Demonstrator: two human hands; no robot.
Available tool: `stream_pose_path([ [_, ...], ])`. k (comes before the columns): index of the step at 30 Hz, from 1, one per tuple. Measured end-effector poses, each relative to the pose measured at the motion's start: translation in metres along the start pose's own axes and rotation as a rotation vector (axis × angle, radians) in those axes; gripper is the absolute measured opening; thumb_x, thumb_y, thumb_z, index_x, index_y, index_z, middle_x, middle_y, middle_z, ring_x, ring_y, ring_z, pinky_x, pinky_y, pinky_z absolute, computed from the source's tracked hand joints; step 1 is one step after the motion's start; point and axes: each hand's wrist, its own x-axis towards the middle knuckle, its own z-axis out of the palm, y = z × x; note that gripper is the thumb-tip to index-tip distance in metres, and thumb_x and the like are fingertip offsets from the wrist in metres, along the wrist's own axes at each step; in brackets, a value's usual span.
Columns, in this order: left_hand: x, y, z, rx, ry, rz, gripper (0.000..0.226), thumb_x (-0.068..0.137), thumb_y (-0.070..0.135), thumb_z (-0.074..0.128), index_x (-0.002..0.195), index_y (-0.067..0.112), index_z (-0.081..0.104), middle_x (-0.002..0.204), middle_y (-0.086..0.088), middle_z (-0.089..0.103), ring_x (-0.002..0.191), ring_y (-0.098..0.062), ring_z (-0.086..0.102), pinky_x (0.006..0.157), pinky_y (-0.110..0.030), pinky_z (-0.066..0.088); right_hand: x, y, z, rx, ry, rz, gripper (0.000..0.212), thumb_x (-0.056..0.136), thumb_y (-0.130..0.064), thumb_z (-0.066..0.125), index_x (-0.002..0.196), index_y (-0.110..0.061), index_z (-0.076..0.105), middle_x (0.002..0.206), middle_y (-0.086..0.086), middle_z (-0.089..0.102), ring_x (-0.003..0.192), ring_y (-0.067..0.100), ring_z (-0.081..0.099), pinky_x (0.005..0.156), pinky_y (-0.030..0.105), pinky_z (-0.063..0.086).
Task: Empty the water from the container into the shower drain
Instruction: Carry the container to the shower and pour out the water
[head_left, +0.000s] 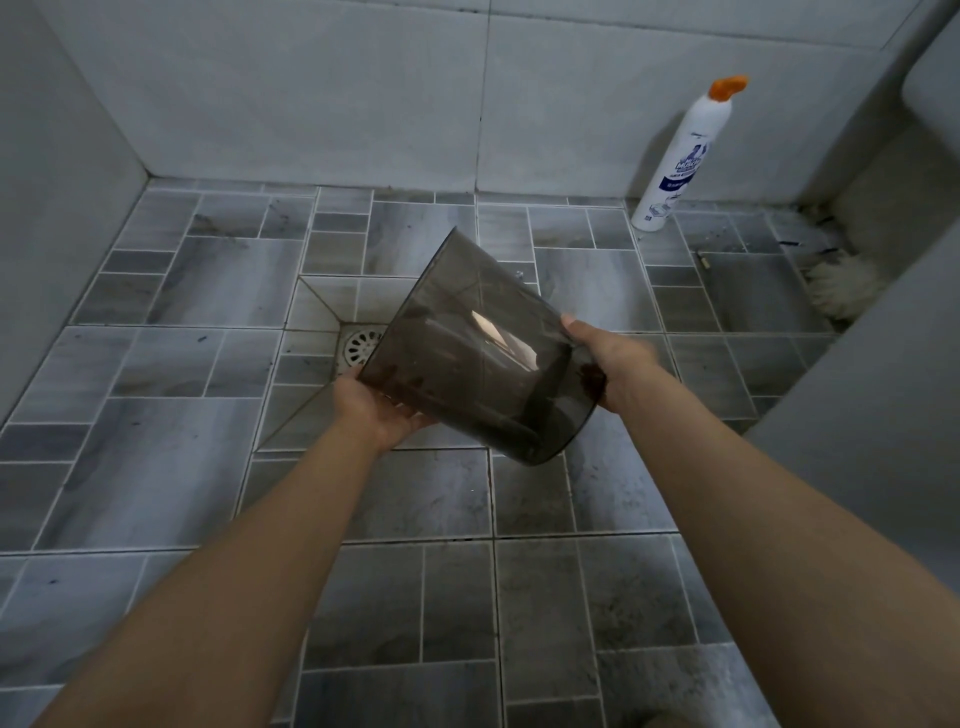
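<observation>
Now both hands, left hand (376, 410) and right hand (615, 364), grip tilted container (478, 358) over drain (362, 347).

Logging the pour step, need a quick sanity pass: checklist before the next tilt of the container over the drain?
1. Left hand grips the smoked container: ok.
2. Right hand grips the opposite side: ok.
3. Container tilted: ok.
4. Container positioned above the floor drain: ok, it overlaps the drain's right edge.
5. Water left inside: cannot tell.
6. Cleaner bottle stands clear by the wall: ok.
</observation>
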Motion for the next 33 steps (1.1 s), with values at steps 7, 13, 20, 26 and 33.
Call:
stream_pose_path([
  [7,-0.0011,0.0006,-0.0004,-0.008,0.001,0.003,0.056,0.094,0.04,0.02,0.131,0.014,0.053,0.137,-0.019,0.052,0.124,-0.042,0.048,0.078,-0.059,0.048,-0.0009,-0.0011,0.0017,0.026,0.012,0.0,0.064,0.054,-0.033,0.089,0.104,-0.005,0.06,0.095,0.014,0.071,0.08,0.029,0.071,0.078,0.044,0.06],
  [13,-0.0013,0.0008,-0.0006,-0.007,0.015,0.002,0.056,0.094,0.04,0.02,0.131,0.014,0.053,0.137,-0.019,0.052,0.123,-0.042,0.048,0.076,-0.059,0.048,-0.0018,-0.0022,0.0008,0.007,0.009,-0.004,0.062,0.059,-0.034,0.086,0.106,-0.006,0.057,0.094,0.012,0.069,0.078,0.025,0.069,0.077,0.041,0.06],
  [20,-0.005,0.0003,0.0032,0.011,0.013,0.008,0.057,0.095,0.039,0.018,0.135,0.014,0.05,0.139,-0.018,0.05,0.125,-0.041,0.046,0.079,-0.057,0.046,-0.0015,-0.0026,0.0025,0.048,0.006,-0.006,0.071,0.054,-0.034,0.088,0.112,-0.005,0.058,0.103,0.014,0.07,0.085,0.029,0.071,0.077,0.043,0.06],
  [26,-0.0054,0.0012,0.0027,-0.004,0.021,0.01,0.056,0.094,0.039,0.019,0.132,0.014,0.052,0.14,-0.018,0.05,0.124,-0.041,0.047,0.079,-0.058,0.046,-0.0012,-0.001,0.0039,0.043,0.009,-0.007,0.064,0.058,-0.033,0.086,0.108,-0.005,0.058,0.103,0.014,0.07,0.086,0.028,0.07,0.077,0.041,0.06],
  [33,-0.0085,0.0018,0.0042,-0.005,0.009,0.011,0.057,0.095,0.039,0.018,0.132,0.013,0.052,0.139,-0.018,0.05,0.123,-0.041,0.047,0.073,-0.057,0.046,0.0006,-0.0009,0.0061,0.064,-0.001,0.004,0.08,0.044,-0.038,0.089,0.111,-0.005,0.061,0.103,0.013,0.072,0.083,0.029,0.071,0.075,0.045,0.06],
])
